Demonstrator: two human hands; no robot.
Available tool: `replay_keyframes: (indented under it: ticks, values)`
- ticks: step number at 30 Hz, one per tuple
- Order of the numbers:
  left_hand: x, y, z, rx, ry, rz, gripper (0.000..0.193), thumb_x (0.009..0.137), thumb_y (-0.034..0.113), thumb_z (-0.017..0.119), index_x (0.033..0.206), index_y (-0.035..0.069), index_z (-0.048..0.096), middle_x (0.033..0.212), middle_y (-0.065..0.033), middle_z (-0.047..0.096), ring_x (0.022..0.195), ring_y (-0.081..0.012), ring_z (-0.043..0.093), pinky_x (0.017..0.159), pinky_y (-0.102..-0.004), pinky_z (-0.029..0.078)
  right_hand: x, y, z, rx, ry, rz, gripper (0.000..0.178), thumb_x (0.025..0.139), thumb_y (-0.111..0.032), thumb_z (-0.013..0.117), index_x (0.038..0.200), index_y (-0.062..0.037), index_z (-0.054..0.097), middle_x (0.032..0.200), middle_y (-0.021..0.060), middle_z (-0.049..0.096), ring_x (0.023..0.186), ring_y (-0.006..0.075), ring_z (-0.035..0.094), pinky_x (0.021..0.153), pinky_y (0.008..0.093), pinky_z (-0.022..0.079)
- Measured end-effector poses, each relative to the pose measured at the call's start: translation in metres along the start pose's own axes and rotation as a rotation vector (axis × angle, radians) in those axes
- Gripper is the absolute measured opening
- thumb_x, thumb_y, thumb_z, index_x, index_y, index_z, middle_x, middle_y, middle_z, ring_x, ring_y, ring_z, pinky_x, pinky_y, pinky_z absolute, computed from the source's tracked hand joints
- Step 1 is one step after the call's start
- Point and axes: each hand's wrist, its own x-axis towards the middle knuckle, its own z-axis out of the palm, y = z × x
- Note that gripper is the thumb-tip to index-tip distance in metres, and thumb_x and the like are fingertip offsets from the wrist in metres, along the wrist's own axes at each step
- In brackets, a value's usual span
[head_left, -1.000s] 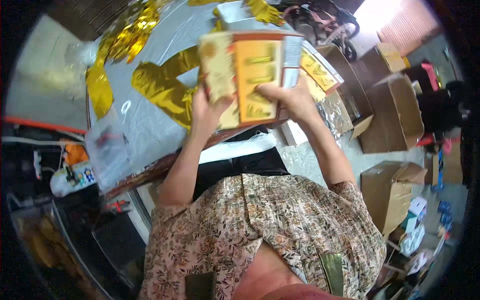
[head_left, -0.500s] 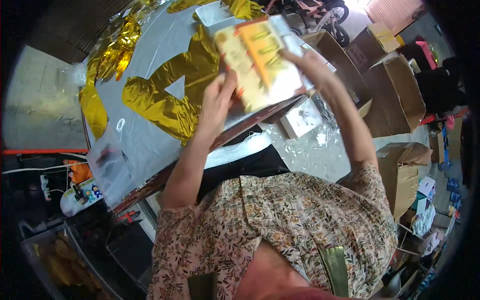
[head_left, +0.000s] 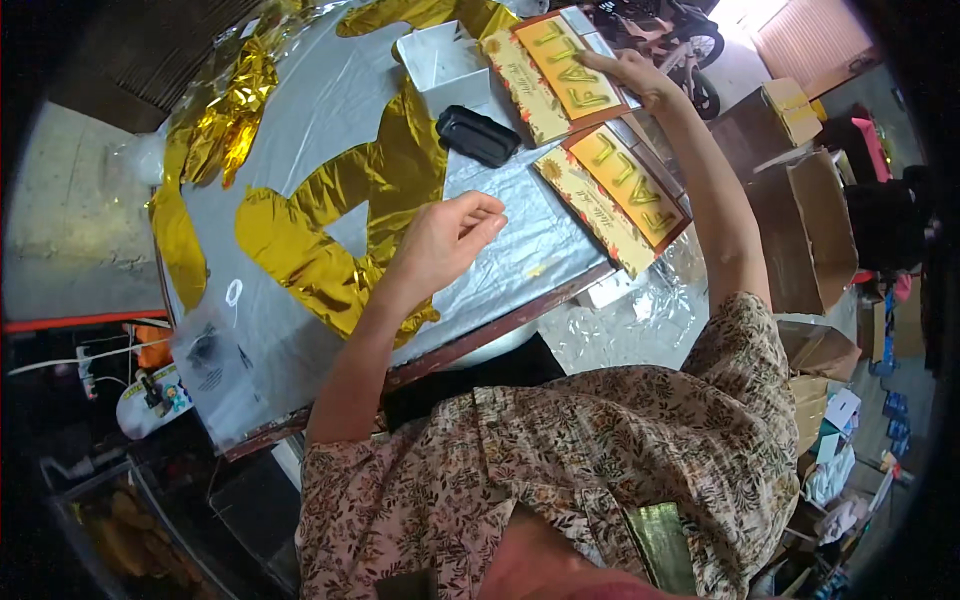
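- Right hand [head_left: 640, 80], upper right of the frame: pinching the right end of the upper card package [head_left: 555, 75] (orange and cream, leafy border), thumb on the printed face. The fingers underneath are mostly hidden.
- Lower card package [head_left: 622, 195]: matching print, just below the first one, near the table edge right of center. Can't tell if the two overlap.
- Left hand [head_left: 445, 235], around the center — fingers half curled, small gap between thumb and index, held over the silvery table cover [head_left: 500, 262].
- Gold foil letter balloon [head_left: 300, 243]: flat, left of center, running in behind the left hand.
- Black plastic tray [head_left: 478, 136]: top center, just below the open white box [head_left: 450, 85].
- More crinkled gold foil [head_left: 245, 120] upper left, a clear plastic bag [head_left: 215, 370] lower left — and an open cardboard box [head_left: 805, 230] way over on the right.
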Motion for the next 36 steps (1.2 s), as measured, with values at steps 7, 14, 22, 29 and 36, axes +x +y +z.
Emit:
replay_keyframes:
  ticks: [7,14,22,29,36]
  values:
    - [0.056,0.009,0.008,0.308,0.161,0.17,0.028,0.088,0.016,0.073,0.105,-0.004,0.065,0.091,-0.0147,0.069,0.085,-0.021,0.068,0.076,-0.0338,0.054,0.016,0.007,-0.002,-0.526,0.126,-0.029,0.06,0.088,-0.056,0.065,0.097,0.0022,0.071,0.076,0.0138,0.069,0.075,0.0249,0.067,0.072,0.0393,0.05]
    - [0.116,0.001,0.034,0.834,0.452,0.189,0.056,0.073,0.042,0.083,0.103,-0.001,0.063,0.1,-0.0157,0.066,0.097,-0.0295,0.056,0.091,-0.0412,0.043,-0.009,-0.004,0.016,-0.872,0.527,-0.174,0.039,0.093,-0.044,0.06,0.1,-0.0082,0.073,0.085,0.0213,0.07,0.084,0.0373,0.069,0.074,0.0446,0.052]
    - [0.125,-0.007,0.045,0.857,0.554,0.307,0.046,0.074,0.042,0.081,0.094,0.003,0.068,0.089,-0.0112,0.07,0.088,-0.0267,0.057,0.077,-0.0405,0.041,-0.014,-0.008,0.025,-0.859,0.542,-0.167,0.037,0.082,-0.038,0.069,0.085,-0.0021,0.074,0.084,0.025,0.069,0.082,0.0413,0.068,0.074,0.0482,0.054]
    - [0.125,-0.008,0.043,0.978,0.527,0.389,0.037,0.074,0.039,0.081,0.078,0.003,0.069,0.075,-0.0106,0.068,0.081,-0.0233,0.058,0.075,-0.0388,0.04,-0.014,-0.016,0.025,-0.672,0.519,-0.085,0.038,0.081,-0.04,0.07,0.089,-0.0036,0.076,0.081,0.0229,0.07,0.082,0.0378,0.07,0.075,0.0434,0.055]
    - [0.126,-0.009,0.04,0.923,0.548,0.399,0.036,0.076,0.036,0.08,0.077,0.002,0.068,0.073,-0.011,0.067,0.08,-0.0238,0.059,0.075,-0.0384,0.041,-0.007,-0.018,0.017,-0.57,0.565,-0.153,0.044,0.077,-0.043,0.075,0.088,-0.0009,0.076,0.076,0.0195,0.071,0.075,0.0311,0.072,0.073,0.0396,0.055]
